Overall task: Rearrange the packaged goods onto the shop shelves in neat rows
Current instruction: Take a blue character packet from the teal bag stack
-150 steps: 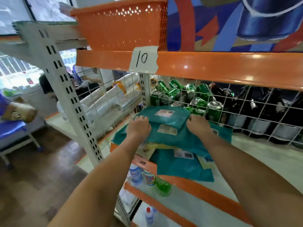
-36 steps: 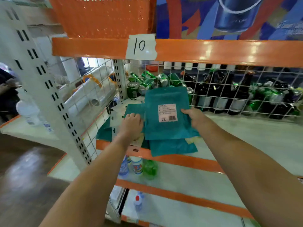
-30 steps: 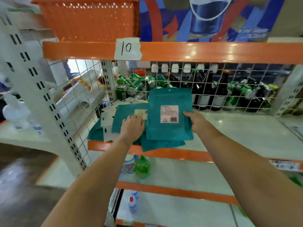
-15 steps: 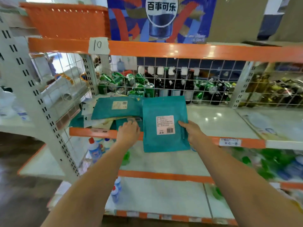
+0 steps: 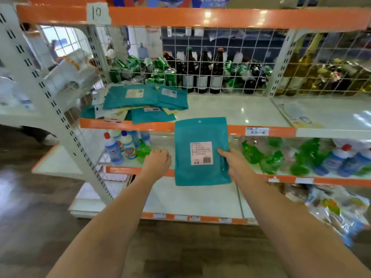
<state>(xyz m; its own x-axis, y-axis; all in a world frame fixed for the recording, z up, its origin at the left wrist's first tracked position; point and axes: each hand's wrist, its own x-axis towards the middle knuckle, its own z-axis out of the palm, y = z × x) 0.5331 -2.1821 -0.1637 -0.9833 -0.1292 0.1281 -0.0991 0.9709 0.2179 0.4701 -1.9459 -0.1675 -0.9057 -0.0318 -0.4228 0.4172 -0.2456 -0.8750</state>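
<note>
In the head view, the right hand point(image 5: 230, 161) holds one teal packet point(image 5: 201, 151) by its right edge; the thumb lies on the front of the packet beside its white label point(image 5: 201, 153), and the other fingers are hidden behind it. The packet is upright in the air, in front of the orange edge of the middle shelf point(image 5: 230, 109), and it does not rest on any shelf. The left hand point(image 5: 157, 160) is just beside the left edge of the packet. Its fingers are curled loosely and they hold nothing.

On the left part of the middle shelf lies a loose pile of teal packets point(image 5: 140, 102). They overlap each other at different angles, and one of them hangs a little over the orange front edge. Some pale papers are mixed between them.

Behind the shelf stands a white wire grid point(image 5: 241, 63). Behind the grid are green cans point(image 5: 148, 71) lying in disorder and dark bottles point(image 5: 202, 71) standing upright. On the shelf below are white bottles with coloured caps point(image 5: 122, 147) at the left and green bottles point(image 5: 271, 157) at the right. A paper tag with the number 10 point(image 5: 98, 14) is stuck on the top orange rail.
</note>
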